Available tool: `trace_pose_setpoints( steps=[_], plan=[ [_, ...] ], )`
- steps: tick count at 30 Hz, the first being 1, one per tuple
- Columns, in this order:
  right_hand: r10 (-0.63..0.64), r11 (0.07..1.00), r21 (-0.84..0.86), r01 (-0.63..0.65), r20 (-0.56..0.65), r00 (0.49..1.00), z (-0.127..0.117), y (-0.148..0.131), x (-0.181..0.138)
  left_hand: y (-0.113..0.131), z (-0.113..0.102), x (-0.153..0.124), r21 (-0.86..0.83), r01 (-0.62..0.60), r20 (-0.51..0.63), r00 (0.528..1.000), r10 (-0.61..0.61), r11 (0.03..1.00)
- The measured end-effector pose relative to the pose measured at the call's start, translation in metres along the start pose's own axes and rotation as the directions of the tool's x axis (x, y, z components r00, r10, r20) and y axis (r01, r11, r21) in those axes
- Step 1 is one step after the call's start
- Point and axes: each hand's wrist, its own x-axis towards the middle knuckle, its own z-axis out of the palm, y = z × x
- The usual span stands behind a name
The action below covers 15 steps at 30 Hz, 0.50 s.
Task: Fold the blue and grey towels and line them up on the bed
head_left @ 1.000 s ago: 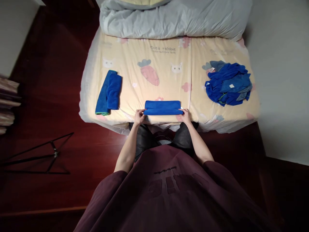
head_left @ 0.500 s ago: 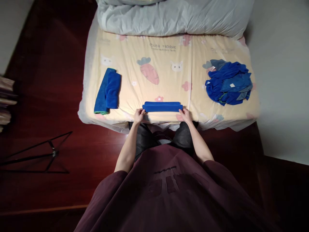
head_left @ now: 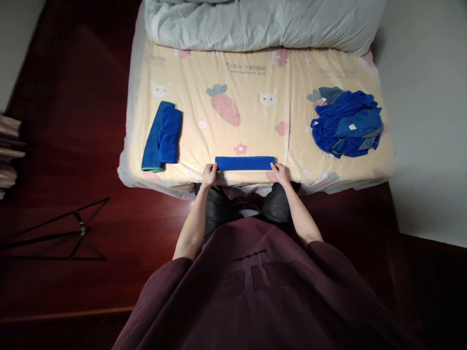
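Observation:
A blue towel (head_left: 244, 163), folded into a long narrow strip, lies near the front edge of the bed (head_left: 255, 73). My left hand (head_left: 209, 174) is curled at its left end, fingertips on the cloth. At the strip's right end my right hand (head_left: 280, 173) is curled the same way, touching it. Two folded blue towels (head_left: 162, 136) lie side by side at the bed's left. A heap of unfolded blue towels (head_left: 346, 122) sits at the right.
A grey duvet (head_left: 262, 22) is bunched along the far end of the yellow cartoon-print sheet. Dark red wood floor surrounds the bed. A black folding stand (head_left: 58, 236) lies on the floor at left, and a white wall runs along the right.
The towel has gone from a two-layer fold to a narrower, flatter strip. Both hands stay at its ends, shifted slightly forward.

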Motion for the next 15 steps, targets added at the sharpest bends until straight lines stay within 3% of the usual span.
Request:
trace_pose_setpoints(
  steps=[15],
  plan=[
    [0.078,0.993,0.087,-0.080,0.031,0.996,-0.005,-0.015,-0.002,0.009,-0.002,-0.005,0.092,-0.029,0.000,1.000,0.029,0.995]
  ],
)
